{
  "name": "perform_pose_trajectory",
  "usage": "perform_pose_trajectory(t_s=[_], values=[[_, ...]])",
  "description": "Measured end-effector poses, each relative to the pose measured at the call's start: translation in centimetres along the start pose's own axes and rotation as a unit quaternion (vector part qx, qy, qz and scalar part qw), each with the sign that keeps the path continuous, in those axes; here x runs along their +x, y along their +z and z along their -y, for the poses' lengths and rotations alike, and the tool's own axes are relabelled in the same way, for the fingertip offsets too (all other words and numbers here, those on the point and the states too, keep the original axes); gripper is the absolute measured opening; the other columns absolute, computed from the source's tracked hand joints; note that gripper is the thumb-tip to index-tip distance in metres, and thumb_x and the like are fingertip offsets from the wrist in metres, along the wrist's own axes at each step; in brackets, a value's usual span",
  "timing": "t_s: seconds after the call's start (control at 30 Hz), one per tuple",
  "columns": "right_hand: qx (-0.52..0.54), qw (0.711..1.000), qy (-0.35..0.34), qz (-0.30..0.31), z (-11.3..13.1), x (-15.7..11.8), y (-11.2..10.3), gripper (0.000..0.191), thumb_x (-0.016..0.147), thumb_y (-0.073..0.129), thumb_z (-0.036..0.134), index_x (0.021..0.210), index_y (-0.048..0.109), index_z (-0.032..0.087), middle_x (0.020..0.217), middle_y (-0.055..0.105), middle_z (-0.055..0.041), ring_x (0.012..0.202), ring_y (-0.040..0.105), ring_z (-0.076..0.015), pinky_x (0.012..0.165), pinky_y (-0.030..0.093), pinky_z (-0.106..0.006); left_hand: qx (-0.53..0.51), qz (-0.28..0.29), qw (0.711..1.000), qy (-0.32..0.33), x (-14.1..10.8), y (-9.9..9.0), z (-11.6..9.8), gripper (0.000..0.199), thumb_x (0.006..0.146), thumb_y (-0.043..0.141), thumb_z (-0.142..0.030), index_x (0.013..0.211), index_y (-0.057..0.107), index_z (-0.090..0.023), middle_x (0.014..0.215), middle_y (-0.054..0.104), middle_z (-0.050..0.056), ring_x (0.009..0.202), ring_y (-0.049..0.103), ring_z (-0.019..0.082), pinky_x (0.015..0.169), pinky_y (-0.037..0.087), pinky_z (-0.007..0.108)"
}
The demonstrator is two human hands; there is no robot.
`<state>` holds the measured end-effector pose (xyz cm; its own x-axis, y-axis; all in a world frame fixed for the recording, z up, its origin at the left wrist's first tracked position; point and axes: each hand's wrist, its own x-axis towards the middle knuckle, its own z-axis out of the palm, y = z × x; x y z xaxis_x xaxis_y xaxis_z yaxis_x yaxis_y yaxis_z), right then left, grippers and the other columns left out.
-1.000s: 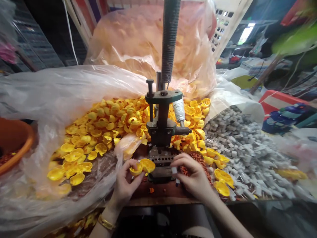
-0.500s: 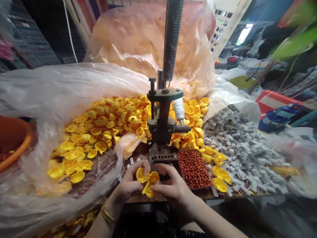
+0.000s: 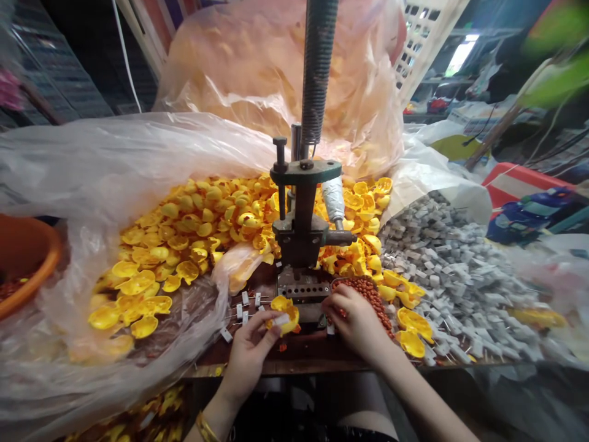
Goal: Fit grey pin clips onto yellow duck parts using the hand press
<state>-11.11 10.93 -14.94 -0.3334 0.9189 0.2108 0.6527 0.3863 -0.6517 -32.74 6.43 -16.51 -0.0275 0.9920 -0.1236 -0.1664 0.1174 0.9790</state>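
My left hand (image 3: 252, 347) pinches a yellow plastic shell piece (image 3: 289, 316) with a small white block (image 3: 280, 319) at its near side, just in front of the hand press (image 3: 301, 239). My right hand (image 3: 352, 316) is over the left edge of a tray of red-brown beads (image 3: 375, 301), covering part of it. Its fingers are drawn together near the right end of the press's drilled metal block (image 3: 304, 291); what they hold, if anything, is hidden. Below those fingertips shows a small white piece (image 3: 330, 329).
Yellow shells (image 3: 193, 215) are heaped behind and left of the press. Grey-white blocks with metal pins (image 3: 451, 264) form a pile at right. Several white blocks (image 3: 245, 299) lie left of the press. An orange tub (image 3: 50, 264) stands far left; plastic sheeting (image 3: 115, 147) surrounds the heap.
Both hands held the yellow shell piece before. My right hand has let go and moved right to the bead tray's edge. The shell piece, now with a white block showing, stays in my left hand.
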Motion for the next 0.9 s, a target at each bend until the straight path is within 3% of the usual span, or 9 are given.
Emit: perform_pose_trajectory(t_s=[0.1,0.2,0.33,0.43,0.6,0.9], values=[[-0.152,0.984,0.083,0.028,-1.0,1.3,-1.4,0.016,0.085,0.055,0.010,0.084,0.070,0.016,0.090,0.060,-0.0088,0.090,0.052,-0.0224,0.081,0.042,-0.033,-0.043,-0.045,0.998,-0.026,0.4,-0.2,0.0,0.033,0.066,0.079,-0.040,0.086,0.067,-0.018,0.089,0.071,0.004,0.077,0.065,0.017,0.069,0.055,0.027],[-0.177,0.978,0.084,0.068,-1.5,1.8,-1.6,0.017,0.087,0.051,0.010,0.085,0.068,0.015,0.094,0.061,-0.0083,0.091,0.052,-0.0209,0.081,0.040,-0.029,-0.032,-0.049,0.998,-0.008,0.5,-0.1,-0.3,0.030,0.061,0.084,-0.030,0.078,0.063,-0.017,0.080,0.071,0.001,0.076,0.065,0.014,0.072,0.053,0.022],[-0.248,0.957,0.111,0.097,-2.1,1.5,-1.3,0.019,0.084,0.049,0.006,0.083,0.066,0.014,0.095,0.063,-0.0093,0.091,0.052,-0.0218,0.080,0.037,-0.029,-0.015,-0.059,0.998,-0.003,0.4,-0.4,-0.5,0.026,0.064,0.082,-0.032,0.075,0.064,-0.016,0.077,0.072,0.001,0.071,0.063,0.012,0.067,0.051,0.019],[-0.270,0.950,0.102,0.116,-2.5,1.4,-1.1,0.018,0.085,0.050,0.009,0.082,0.067,0.014,0.094,0.064,-0.0091,0.091,0.053,-0.0218,0.079,0.035,-0.029,-0.024,-0.087,0.996,-0.017,0.5,-0.8,0.0,0.032,0.062,0.082,-0.035,0.084,0.069,-0.016,0.080,0.074,0.002,0.070,0.064,0.012,0.064,0.051,0.019],[-0.292,0.941,0.092,0.142,-2.5,1.6,-1.4,0.020,0.086,0.048,0.010,0.082,0.067,0.014,0.094,0.064,-0.0102,0.089,0.055,-0.0222,0.075,0.034,-0.029,-0.049,-0.121,0.991,-0.023,0.6,-1.1,0.5,0.044,0.062,0.083,-0.037,0.098,0.071,-0.015,0.097,0.076,0.007,0.089,0.068,0.019,0.082,0.052,0.026],[-0.288,0.943,0.060,0.158,-2.3,1.5,-2.0,0.022,0.085,0.046,0.006,0.079,0.066,0.015,0.092,0.065,-0.0106,0.086,0.056,-0.0220,0.070,0.033,-0.029,-0.067,-0.144,0.987,-0.034,0.5,-1.1,0.0,0.048,0.058,0.084,-0.038,0.100,0.074,-0.017,0.107,0.074,0.009,0.100,0.068,0.024,0.092,0.052,0.033]])
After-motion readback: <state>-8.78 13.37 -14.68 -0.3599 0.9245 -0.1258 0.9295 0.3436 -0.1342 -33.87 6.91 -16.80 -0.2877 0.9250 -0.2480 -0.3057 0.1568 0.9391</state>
